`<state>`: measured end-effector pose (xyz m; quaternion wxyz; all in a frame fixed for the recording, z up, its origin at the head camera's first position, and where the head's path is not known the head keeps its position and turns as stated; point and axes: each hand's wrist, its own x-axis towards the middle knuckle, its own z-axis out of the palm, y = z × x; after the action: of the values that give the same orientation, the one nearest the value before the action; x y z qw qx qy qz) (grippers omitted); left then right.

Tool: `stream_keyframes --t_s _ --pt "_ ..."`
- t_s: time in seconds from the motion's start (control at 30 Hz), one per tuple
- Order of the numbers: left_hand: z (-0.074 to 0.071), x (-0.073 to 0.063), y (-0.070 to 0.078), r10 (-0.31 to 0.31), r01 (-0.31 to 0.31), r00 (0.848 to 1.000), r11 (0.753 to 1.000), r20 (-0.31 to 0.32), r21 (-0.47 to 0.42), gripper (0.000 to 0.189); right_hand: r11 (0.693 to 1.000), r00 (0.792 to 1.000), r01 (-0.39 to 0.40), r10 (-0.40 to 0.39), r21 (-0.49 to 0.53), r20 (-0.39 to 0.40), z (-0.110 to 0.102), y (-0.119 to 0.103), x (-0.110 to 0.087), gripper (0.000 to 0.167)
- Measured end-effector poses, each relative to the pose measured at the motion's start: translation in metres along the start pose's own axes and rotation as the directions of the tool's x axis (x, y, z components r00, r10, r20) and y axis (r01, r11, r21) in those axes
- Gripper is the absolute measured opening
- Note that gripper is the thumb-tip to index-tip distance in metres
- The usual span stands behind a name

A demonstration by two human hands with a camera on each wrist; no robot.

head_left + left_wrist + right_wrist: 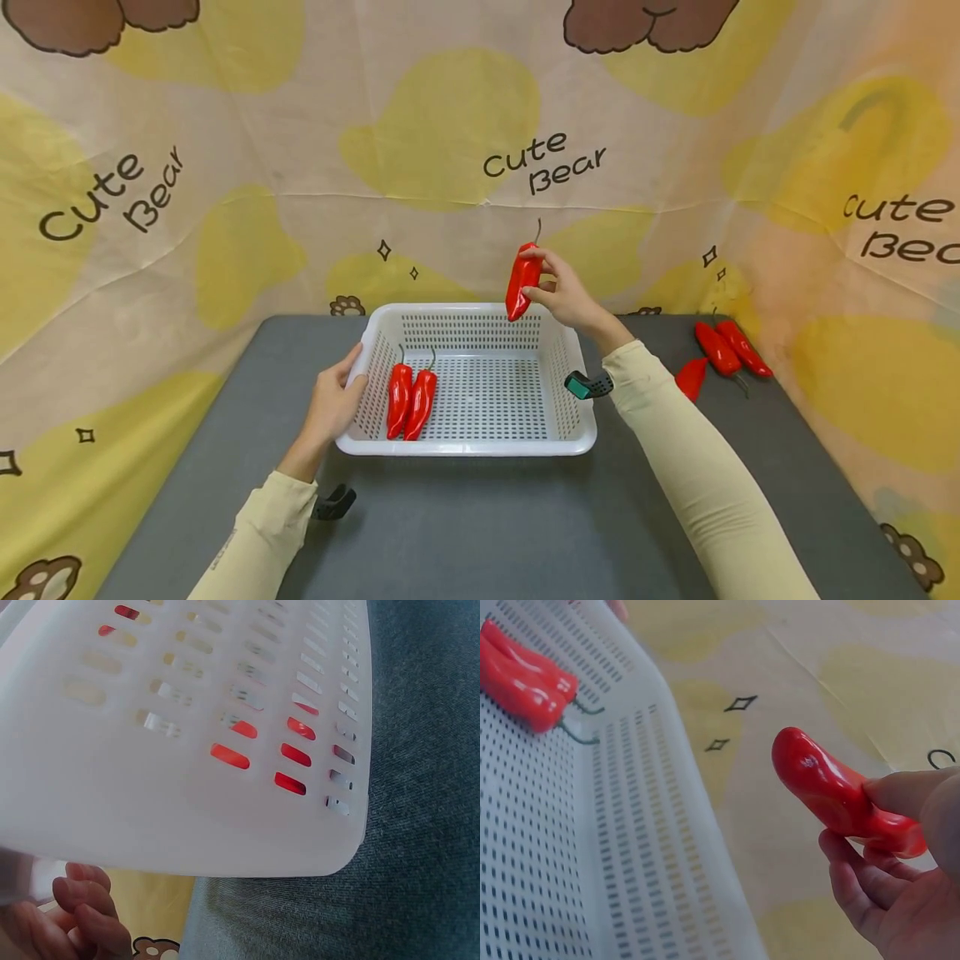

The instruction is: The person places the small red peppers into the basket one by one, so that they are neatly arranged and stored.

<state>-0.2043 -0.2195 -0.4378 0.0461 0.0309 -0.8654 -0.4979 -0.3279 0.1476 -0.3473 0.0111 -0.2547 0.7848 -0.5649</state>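
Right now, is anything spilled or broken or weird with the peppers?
Nothing stands out. Two peppers lie side by side in the basket, the right hand holds another pepper up, and three more peppers lie on the table, one partly hidden by the sleeve. I see no spill or break.

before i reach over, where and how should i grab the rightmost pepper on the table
Probably the middle of its body, from above: the rightmost pepper lies flat on the table, long and slim, so a pinch across its width should suit; another pepper sits close on its left, leaving less room there.
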Motion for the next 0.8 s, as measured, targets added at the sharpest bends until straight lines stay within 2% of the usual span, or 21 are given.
stream_keyframes --t_s 0.3,0.47,0.7,0.8 --pt "-0.001 -0.001 0.002 0.014 -0.014 1.0 1.0 -0.003 -0.01 0.058 0.999 1.0 0.003 -0.003 0.049 0.004 0.031 0.005 0.011 0.055" --pt "0.001 -0.003 0.004 0.019 -0.018 1.0 1.0 0.01 -0.024 0.058 0.994 0.999 -0.037 0.037 0.1 -0.001 0.042 0.011 0.012 0.055" --pt "0.002 -0.001 0.0 0.016 -0.016 1.0 1.0 -0.007 -0.013 0.059 0.987 0.998 -0.057 0.058 0.151 -0.002 0.057 0.015 0.014 0.056" --pt "0.002 0.0 -0.001 0.016 -0.016 1.0 1.0 -0.006 -0.015 0.059 0.982 0.996 -0.09 0.09 0.167 0.007 0.062 0.018 0.013 0.055"
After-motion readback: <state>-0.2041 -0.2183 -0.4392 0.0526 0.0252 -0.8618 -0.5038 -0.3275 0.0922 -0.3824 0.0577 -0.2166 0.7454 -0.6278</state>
